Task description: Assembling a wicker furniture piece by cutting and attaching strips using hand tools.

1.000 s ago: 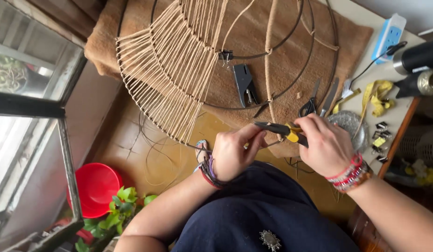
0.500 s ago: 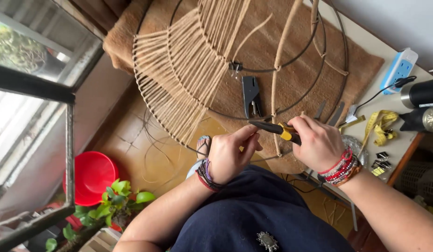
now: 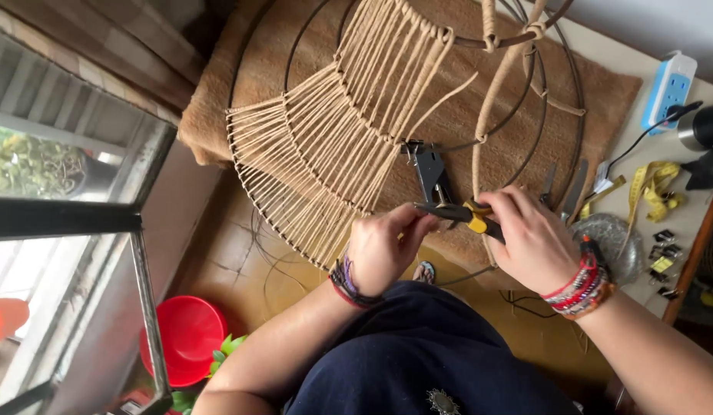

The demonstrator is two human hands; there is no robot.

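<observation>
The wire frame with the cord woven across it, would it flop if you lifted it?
Probably not: the wire frame keeps clean round curves, which suggests stiffness. It looks light, mostly open gaps. The woven cord seems taut, though one loose end would likely dangle.

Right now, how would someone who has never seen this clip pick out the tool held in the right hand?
Start at the big wire frame wound with tan cord, lying on the brown mat. At its near edge the two hands meet; the right hand holds pliers pointing toward the left hand. Their yellow-and-black handles set them apart from the black clamp just beyond.
</observation>
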